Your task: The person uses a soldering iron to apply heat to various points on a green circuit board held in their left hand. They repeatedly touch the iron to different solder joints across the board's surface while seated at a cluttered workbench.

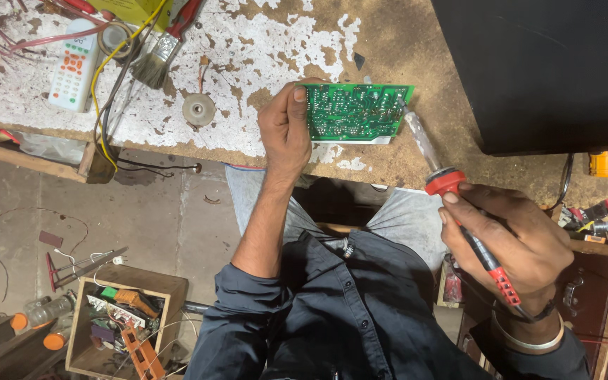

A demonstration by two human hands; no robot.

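Note:
My left hand [284, 130] grips the left edge of a green circuit board [355, 111], holding it solder side up on the worn workbench [402, 49]. A soldering iron [436, 166] with a red and black handle is in my right hand [511, 239]. Its metal tip touches the board's right edge. My thumb rests on top of the board near its corner.
A large black box [543, 63] fills the bench's right side. At the left lie a paintbrush [157, 56], a white remote control [73, 67], tangled wires [107, 77] and a round metal disc [198, 110]. A wooden crate of parts [117, 327] stands on the floor.

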